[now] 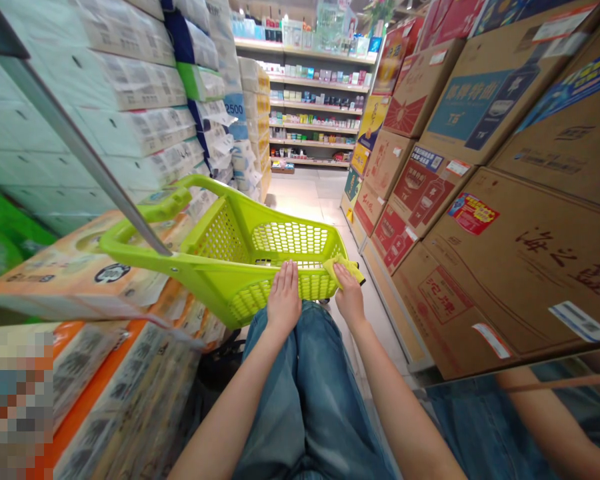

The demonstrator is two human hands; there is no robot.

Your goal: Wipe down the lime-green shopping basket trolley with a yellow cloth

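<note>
A lime-green rolling shopping basket [220, 287] with perforated walls stands before my knees. Its long grey metal pull handle [95, 160] slants up to the upper left. My left hand [284, 300] lies on the near rim, fingers stretched out flat and holding nothing. Toward the basket's right end, my right hand [349, 293] presses a yellow cloth [336, 265] against the rim. The fingers of that hand are closed over the cloth. Inside, the part of the basket floor I can see holds no goods; the near wall hides some of it.
Stacked tissue packs [150, 133] line the left side, with orange packs [105, 267] close by the basket. Cardboard cartons [530, 253] rise on the right. Beyond, a tiled aisle [305, 193] leads to stocked shelves [315, 107]. A reflective surface [520, 427] is at lower right.
</note>
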